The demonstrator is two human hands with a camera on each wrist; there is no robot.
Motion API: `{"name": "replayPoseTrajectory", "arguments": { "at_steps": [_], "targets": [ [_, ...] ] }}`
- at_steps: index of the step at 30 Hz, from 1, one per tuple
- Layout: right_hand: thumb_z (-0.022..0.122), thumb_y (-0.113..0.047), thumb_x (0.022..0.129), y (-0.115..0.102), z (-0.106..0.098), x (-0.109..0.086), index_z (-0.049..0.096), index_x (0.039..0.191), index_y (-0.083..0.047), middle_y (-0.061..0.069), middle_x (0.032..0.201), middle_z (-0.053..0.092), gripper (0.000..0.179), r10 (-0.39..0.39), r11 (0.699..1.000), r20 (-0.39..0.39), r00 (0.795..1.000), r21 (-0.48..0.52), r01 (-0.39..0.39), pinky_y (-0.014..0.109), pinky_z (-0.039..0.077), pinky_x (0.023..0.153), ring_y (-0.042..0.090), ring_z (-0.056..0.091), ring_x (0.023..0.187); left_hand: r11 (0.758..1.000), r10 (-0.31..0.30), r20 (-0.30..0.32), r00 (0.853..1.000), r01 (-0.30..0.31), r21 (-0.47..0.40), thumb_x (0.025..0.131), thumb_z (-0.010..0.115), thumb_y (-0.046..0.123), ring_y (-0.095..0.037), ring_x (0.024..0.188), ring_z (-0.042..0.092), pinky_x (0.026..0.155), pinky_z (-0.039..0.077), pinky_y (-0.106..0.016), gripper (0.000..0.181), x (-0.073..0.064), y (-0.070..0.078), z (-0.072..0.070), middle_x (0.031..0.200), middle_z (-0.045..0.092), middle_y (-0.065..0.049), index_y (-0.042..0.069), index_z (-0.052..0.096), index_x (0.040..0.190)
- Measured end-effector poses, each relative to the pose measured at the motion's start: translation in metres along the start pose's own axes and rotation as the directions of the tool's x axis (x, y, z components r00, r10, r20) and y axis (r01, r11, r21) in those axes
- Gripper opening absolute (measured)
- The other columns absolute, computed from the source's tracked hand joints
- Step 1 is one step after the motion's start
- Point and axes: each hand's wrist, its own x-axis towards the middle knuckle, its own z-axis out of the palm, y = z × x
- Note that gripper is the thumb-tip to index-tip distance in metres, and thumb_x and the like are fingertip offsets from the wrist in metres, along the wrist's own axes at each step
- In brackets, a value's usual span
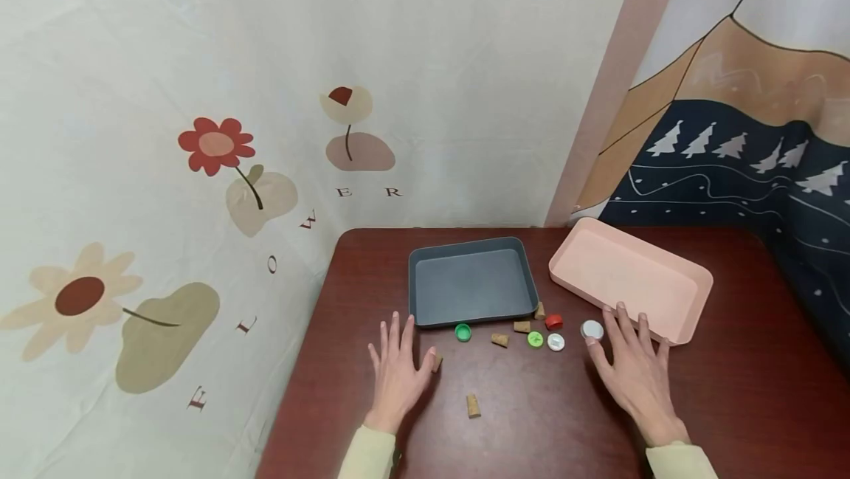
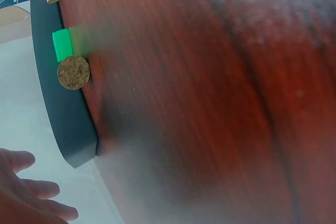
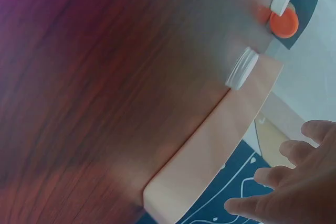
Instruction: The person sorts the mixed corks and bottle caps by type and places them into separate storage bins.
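My left hand (image 1: 396, 379) is spread over the table in front of the dark grey tray (image 1: 473, 280), holding nothing. Partly hidden by its thumb is a cork (image 1: 437, 363), whose round end faces the left wrist view. Another cork (image 1: 473, 406) lies nearer to me. With fingers spread, my right hand (image 1: 634, 376) reaches toward the front edge of the pink tray (image 1: 624, 272); whether it touches the rim I cannot tell. A white bottle cap (image 1: 592, 330) sits by its thumb and index finger. In the right wrist view this cap (image 3: 242, 68) appears beside the tray wall.
Along the grey tray's front lie a green cap (image 1: 462, 332), several corks (image 1: 500, 340), a light green cap (image 1: 535, 339), a white cap (image 1: 555, 342) and a red cap (image 1: 554, 322). A printed curtain (image 1: 465, 95) hangs behind the brown table (image 1: 544, 427).
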Motion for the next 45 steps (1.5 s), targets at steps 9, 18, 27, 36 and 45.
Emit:
{"name": "replayPoseTrajectory", "arguments": {
  "at_steps": [9,18,27,36,45],
  "targets": [
    [0.049,-0.050,0.106,-0.021,0.013,0.008,0.034,0.162,-0.007,0.022,0.166,0.030,0.072,-0.018,1.000,0.047,0.999,0.008,0.018,0.083,0.010,0.107,0.055,0.019,0.151,1.000,-0.003,-0.018,1.000,0.003,-0.030,0.098,0.062,0.048,-0.047,0.154,0.019,0.112,0.015,-0.080,0.076,0.008,0.002,0.002,0.169,0.025,-0.017,0.009,0.041,0.159],
    [0.050,-0.053,0.104,-0.039,0.032,0.016,0.039,0.159,-0.007,0.019,0.165,0.034,0.073,-0.061,0.998,0.068,0.996,-0.005,0.062,0.080,0.016,0.109,0.051,0.021,0.152,0.999,-0.043,-0.015,0.999,0.042,-0.029,0.098,0.060,0.054,-0.048,0.154,0.020,0.110,0.016,-0.081,0.081,0.021,0.001,0.008,0.168,0.027,-0.019,0.008,0.038,0.160],
    [0.050,-0.054,0.104,-0.052,0.042,0.029,0.040,0.159,-0.007,0.018,0.165,0.034,0.073,-0.075,0.997,0.123,0.990,-0.009,0.077,0.080,0.014,0.110,0.051,0.020,0.152,0.993,-0.111,0.022,0.994,0.111,-0.026,0.095,0.056,0.065,-0.047,0.155,0.015,0.112,0.012,-0.080,0.092,0.037,-0.006,0.012,0.169,0.023,-0.018,0.008,0.031,0.163],
    [0.049,-0.052,0.105,-0.059,0.050,0.040,0.042,0.159,-0.008,0.014,0.165,0.035,0.070,-0.081,0.994,0.178,0.981,-0.051,0.092,0.079,0.014,0.111,0.050,0.020,0.152,0.992,-0.122,0.069,0.990,0.124,-0.014,0.094,0.057,0.068,-0.048,0.155,0.013,0.111,0.010,-0.081,0.101,0.052,-0.009,0.017,0.169,0.022,-0.020,0.002,0.025,0.163],
    [0.054,-0.048,0.104,-0.063,0.053,0.041,0.047,0.155,-0.004,0.014,0.163,0.039,0.068,-0.095,0.993,0.194,0.976,-0.045,0.105,0.080,0.013,0.110,0.049,0.025,0.152,0.993,-0.119,0.124,0.985,0.120,0.003,0.091,0.050,0.079,-0.048,0.156,0.010,0.112,0.009,-0.080,0.112,0.058,-0.011,0.019,0.171,0.018,-0.018,0.003,0.018,0.165]
  ]
}}
